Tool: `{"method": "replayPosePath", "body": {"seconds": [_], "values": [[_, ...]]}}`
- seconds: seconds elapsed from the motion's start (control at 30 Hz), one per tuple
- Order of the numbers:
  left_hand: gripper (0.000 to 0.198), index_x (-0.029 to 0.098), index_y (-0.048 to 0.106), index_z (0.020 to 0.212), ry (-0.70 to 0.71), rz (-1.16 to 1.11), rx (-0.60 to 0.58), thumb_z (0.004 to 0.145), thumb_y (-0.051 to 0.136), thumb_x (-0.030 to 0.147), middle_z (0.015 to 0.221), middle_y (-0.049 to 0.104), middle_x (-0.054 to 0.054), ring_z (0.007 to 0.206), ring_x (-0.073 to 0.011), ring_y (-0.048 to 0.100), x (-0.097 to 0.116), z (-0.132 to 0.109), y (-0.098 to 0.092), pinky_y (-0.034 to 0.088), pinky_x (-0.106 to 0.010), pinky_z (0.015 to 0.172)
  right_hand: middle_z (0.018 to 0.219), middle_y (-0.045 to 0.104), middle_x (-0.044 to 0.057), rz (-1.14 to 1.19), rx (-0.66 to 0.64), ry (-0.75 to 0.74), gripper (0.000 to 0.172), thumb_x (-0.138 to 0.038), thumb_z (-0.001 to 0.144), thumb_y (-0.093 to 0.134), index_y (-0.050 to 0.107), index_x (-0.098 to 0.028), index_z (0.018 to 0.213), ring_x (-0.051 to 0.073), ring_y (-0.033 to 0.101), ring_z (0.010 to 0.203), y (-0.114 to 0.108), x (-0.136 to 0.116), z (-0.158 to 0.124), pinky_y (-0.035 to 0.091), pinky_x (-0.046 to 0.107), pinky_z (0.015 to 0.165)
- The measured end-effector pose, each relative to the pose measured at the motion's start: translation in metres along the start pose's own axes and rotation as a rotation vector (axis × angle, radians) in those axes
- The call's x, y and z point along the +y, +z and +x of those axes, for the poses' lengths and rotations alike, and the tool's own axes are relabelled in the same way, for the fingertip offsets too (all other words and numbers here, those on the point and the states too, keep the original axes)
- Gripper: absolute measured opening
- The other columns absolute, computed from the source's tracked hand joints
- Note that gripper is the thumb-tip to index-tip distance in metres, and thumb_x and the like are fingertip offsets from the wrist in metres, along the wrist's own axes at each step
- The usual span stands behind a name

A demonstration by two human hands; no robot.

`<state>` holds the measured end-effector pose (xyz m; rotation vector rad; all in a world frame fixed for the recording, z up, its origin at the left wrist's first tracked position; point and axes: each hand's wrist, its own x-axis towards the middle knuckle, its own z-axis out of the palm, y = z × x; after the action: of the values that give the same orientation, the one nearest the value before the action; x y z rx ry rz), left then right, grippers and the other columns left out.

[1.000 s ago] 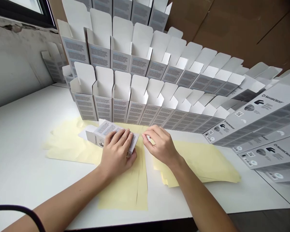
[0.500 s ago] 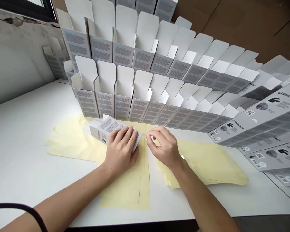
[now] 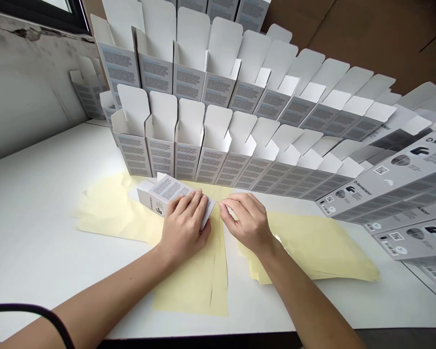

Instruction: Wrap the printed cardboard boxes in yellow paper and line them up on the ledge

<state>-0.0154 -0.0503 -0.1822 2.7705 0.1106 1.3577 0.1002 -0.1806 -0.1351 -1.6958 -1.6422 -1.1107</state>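
Observation:
A small printed white box point(image 3: 170, 190) lies on its side on yellow sheets point(image 3: 189, 286), its flaps pointing left. My left hand point(image 3: 185, 225) is wrapped over the right end of this box, fingers on top and thumb along the near side. Just right of the box, my right hand point(image 3: 246, 218) is closed in a pinch, thumb and index finger together close to the box's end. Whatever sits between those fingertips is too small to make out.
Open-topped boxes point(image 3: 160, 150) stand in rows behind the hands. More yellow sheets point(image 3: 316, 247) lie under and beyond my right forearm. Larger SilverCrest cartons point(image 3: 370, 189) line the right side. A black cable point(image 3: 32, 308) curves in at the lower left.
The whole view has shifted slightly. My left hand stays on the box, and my right hand keeps its pinch in nearly the same place.

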Motion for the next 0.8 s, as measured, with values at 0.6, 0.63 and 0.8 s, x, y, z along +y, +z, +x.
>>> {"method": "replayPosePath", "body": {"seconds": [0.6, 0.63, 0.8], "values": [[0.040, 0.013, 0.056, 0.123, -0.022, -0.025, -0.007, 0.085, 0.053, 0.026, 0.126, 0.062, -0.014, 0.115, -0.0293, 0.058, 0.0000, -0.0013, 0.0013, 0.038, -0.043, 0.094, 0.065, 0.055, 0.001, -0.150, -0.113, -0.331, 0.016, -0.002, 0.082, 0.059, 0.058, -0.017, 0.074, 0.013, 0.046, 0.058, -0.0019, -0.0067, -0.0002, 0.041, 0.032, 0.057], [0.040, 0.013, 0.056, 0.123, -0.022, -0.024, -0.010, 0.085, 0.053, 0.026, 0.126, 0.062, -0.015, 0.115, -0.0293, 0.058, 0.0000, -0.0013, 0.0013, 0.037, -0.043, 0.094, 0.065, 0.055, 0.001, -0.149, -0.114, -0.335, 0.017, -0.002, 0.081, 0.060, 0.058, -0.016, 0.073, 0.013, 0.045, 0.057, -0.0019, -0.0067, -0.0001, 0.041, 0.032, 0.057], [0.042, 0.010, 0.053, 0.124, -0.020, -0.015, -0.022, 0.085, 0.053, 0.026, 0.125, 0.063, -0.014, 0.115, -0.0291, 0.057, 0.0004, -0.0006, -0.0001, 0.037, -0.042, 0.093, 0.065, 0.055, 0.001, -0.146, -0.122, -0.339, 0.019, -0.002, 0.079, 0.061, 0.057, -0.017, 0.068, 0.012, 0.042, 0.056, -0.0016, -0.0071, -0.0009, 0.038, 0.032, 0.055]]}}
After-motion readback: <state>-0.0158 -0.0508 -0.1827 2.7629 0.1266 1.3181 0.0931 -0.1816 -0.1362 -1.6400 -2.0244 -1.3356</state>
